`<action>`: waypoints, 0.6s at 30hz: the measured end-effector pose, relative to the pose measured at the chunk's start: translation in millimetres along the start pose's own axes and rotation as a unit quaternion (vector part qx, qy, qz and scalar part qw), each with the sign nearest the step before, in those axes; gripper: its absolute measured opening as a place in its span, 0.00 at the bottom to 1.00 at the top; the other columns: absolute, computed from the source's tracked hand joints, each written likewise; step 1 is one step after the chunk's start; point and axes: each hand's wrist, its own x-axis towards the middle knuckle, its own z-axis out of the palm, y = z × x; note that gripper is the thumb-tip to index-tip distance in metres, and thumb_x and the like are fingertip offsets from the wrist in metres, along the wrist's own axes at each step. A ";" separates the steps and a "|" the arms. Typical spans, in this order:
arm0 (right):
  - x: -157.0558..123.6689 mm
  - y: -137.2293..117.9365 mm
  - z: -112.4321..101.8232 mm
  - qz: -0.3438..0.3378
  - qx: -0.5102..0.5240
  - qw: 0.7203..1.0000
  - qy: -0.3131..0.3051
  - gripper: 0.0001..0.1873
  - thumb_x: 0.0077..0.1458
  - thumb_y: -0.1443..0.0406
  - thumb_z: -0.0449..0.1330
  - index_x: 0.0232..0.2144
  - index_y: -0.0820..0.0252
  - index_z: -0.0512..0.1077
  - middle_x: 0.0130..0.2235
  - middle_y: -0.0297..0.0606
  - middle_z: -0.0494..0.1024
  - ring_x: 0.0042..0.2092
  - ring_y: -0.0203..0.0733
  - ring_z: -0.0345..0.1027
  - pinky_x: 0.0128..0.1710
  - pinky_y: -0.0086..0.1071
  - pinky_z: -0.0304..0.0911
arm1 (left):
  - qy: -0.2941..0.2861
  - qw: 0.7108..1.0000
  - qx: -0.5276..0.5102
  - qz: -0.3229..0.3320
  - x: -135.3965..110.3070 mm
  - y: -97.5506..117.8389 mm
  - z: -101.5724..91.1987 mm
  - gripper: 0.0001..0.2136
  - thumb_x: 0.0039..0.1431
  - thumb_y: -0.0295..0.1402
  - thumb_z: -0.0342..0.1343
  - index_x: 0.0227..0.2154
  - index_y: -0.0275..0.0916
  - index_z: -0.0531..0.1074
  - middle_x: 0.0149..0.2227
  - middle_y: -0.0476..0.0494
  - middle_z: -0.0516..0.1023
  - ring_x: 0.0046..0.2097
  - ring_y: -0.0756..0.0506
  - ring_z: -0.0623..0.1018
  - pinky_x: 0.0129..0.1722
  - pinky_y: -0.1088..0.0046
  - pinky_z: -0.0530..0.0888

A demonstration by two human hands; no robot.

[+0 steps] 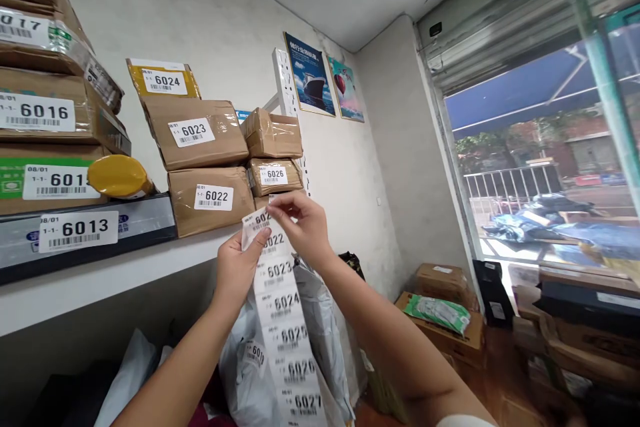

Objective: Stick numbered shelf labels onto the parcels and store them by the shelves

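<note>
A long strip of white number labels (286, 307), printed with numbers such as 6022 to 6027, hangs down in front of the shelf. My left hand (239, 261) is closed on its upper left edge, thumb on top. At the strip's top corner, the fingers of my right hand (306, 223) are pinched on the paper. Just behind the hands, a cardboard box labelled 6022 (193, 217) sits beneath one labelled 6023 (175, 147). Right of them is a smaller box labelled 6026 (257, 188), with another box partly hidden by my right hand.
Labelled parcels are stacked along the white shelf (150, 287), with a yellow-lidded container (117, 175) among them. Below hang or lie pale plastic bags (240, 353), one labelled 6019. Boxes and a green packet (437, 313) rest on the floor to the right, near the large window.
</note>
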 end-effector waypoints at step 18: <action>132.1 35.4 -17.8 -0.138 -0.340 0.917 0.154 0.20 0.51 0.65 0.63 0.48 0.56 0.67 0.46 0.45 0.67 0.42 0.47 0.67 0.42 0.44 0.66 | -0.068 0.980 0.178 0.057 -44.9 1.0 -31.6 0.15 0.54 0.47 0.61 0.29 0.40 0.79 0.27 0.47 0.76 0.28 0.48 0.70 0.30 0.71 0.66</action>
